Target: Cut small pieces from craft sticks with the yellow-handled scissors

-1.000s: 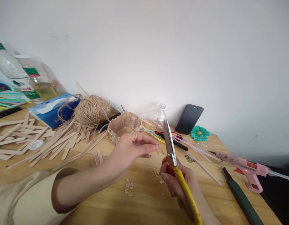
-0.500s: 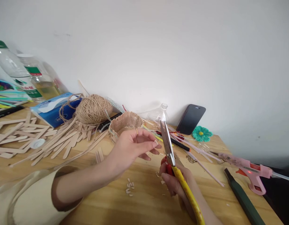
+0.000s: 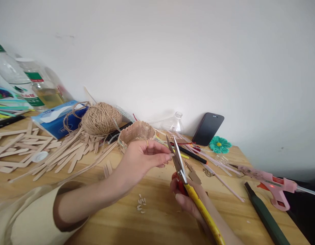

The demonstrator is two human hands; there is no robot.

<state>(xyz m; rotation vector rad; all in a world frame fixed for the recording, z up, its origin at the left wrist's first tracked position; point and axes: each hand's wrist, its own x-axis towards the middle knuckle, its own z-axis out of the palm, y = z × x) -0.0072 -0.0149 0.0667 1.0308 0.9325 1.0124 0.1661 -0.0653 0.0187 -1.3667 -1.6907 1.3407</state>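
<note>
My right hand (image 3: pixel 186 200) is wrapped around the yellow and red handles of a pair of scissors (image 3: pixel 179 163), whose blades point up and stand slightly apart. The thumb and fingertips of my left hand (image 3: pixel 144 156) are pinched together right at the blades; whatever they pinch is too small to make out. Below, on the wooden table, lies a little cluster of pale petal-shaped cut pieces (image 3: pixel 141 204). Behind my left hand sits a small basket of wooden sticks (image 3: pixel 135 131), partly hidden by the hand.
Craft sticks (image 3: pixel 73 153), a twine ball (image 3: pixel 100 119) and a blue tissue pack (image 3: pixel 61 119) crowd the left. A phone (image 3: pixel 208 129) leans on the wall beside a green flower (image 3: pixel 220 145). A pink glue gun (image 3: pixel 269 183) and dark green tool (image 3: pixel 266 214) lie at right.
The scissors have shifted slightly left, and their blades have opened a little wider. My left fingertips now meet the blades; before, there was a gap between them.
</note>
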